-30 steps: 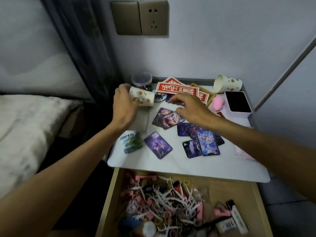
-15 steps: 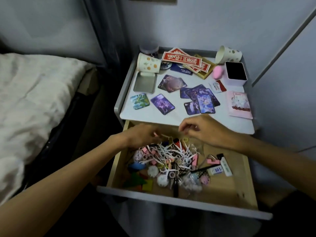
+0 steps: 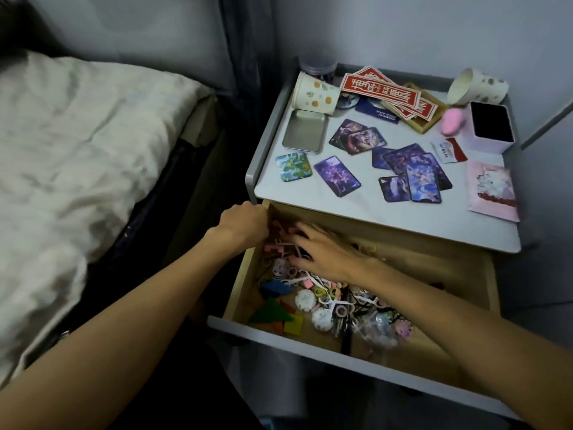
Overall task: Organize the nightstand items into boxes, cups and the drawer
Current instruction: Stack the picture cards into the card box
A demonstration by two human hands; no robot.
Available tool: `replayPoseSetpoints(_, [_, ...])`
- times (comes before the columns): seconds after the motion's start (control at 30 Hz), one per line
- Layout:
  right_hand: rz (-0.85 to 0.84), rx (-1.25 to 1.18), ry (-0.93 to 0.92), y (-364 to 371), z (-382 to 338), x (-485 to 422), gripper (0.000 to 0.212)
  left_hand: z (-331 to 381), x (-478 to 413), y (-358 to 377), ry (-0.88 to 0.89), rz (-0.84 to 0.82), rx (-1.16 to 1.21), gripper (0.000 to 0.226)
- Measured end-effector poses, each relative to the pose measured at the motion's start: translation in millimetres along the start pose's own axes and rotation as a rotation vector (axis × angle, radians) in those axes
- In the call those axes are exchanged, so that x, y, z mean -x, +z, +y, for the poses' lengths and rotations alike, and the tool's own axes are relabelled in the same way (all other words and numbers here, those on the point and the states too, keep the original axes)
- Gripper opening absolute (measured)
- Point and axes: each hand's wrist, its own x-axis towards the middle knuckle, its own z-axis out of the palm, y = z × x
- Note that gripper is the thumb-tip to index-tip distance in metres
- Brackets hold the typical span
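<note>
Pale wooden drawer (image 3: 449,268) stood pulled toward the person; right hand (image 3: 325,252) spread flat on pink clips (image 3: 274,248), left hand (image 3: 242,225) curled, hold unclear.

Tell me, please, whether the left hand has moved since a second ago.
Yes: the left hand came down from the nightstand top into the back left corner of the drawer.

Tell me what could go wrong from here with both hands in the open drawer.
The jumble of small items in the drawer looks tangled; the right hand lifting one may drag others out.
The left hand sits at the drawer's back corner under the tabletop edge; a push could pinch it.
The paper cup lies on its side; a jolt may roll it off.
</note>
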Motion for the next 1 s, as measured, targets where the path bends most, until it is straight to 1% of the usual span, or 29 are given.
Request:
replayPoseSetpoints(0.1, [0.048, 0.058, -0.08, 19.2, -1.0, -27.3, 0.054, -4.8, -8.5, -2.6, 0.038, -0.031, 0.036, 0.016])
replayPoseSetpoints(0.17, [0.055, 0.077, -0.097, 29.1, 0.9, -35.0, 0.05, -6.9, -11.9, -3.8, 0.068, -0.043, 0.044, 0.018])
replayPoseSetpoints(0.33, [0.083, 0.214, -0.126, 33.8, 11.2, -20.7, 0.044, -7.8, -15.6, 1.3, 0.115, -0.028, 0.004, 0.016])
replayPoseSetpoints(0.4, [0.074, 0.244, -0.13, 32.9, 19.2, -10.2, 0.042, -7.9, -16.7, 2.3, 0.12, -0.024, -0.02, 0.019])
replayPoseSetpoints(0.47, [0.051, 0.236, -0.126, 30.4, 28.5, 3.4, 0.04, -7.5, -17.9, 3.8, 0.116, -0.012, -0.042, 0.022])
replayPoseSetpoints(0.63, [-0.003, 0.212, -0.065, 23.1, 51.1, 37.5, 0.04, -6.3, -19.4, 7.5, 0.106, 0.002, -0.092, 0.015])
replayPoseSetpoints(0.7, [0.026, 0.201, -0.035, 18.9, 47.9, 40.1, 0.039, -6.1, -19.0, 6.6, 0.107, 0.001, -0.094, 0.013])
replayPoseSetpoints(0.77, [0.098, 0.177, -0.033, 14.6, 33.3, 29.8, 0.045, -6.3, -18.3, 2.6, 0.098, -0.007, -0.075, 0.013])
replayPoseSetpoints(0.83, [0.158, 0.174, -0.083, 15.0, 15.5, 7.2, 0.046, -7.6, -18.4, -2.3, 0.096, -0.031, -0.046, 0.019])
replayPoseSetpoints(0.93, [0.16, 0.165, -0.113, 26.3, -4.4, -29.9, 0.054, -10.6, -18.7, -7.8, 0.113, -0.055, -0.023, 0.011])
replayPoseSetpoints(1.0, [0.178, 0.125, -0.102, 33.9, -9.0, -43.7, 0.049, -11.1, -19.4, -7.8, 0.122, -0.063, -0.028, 0.01])
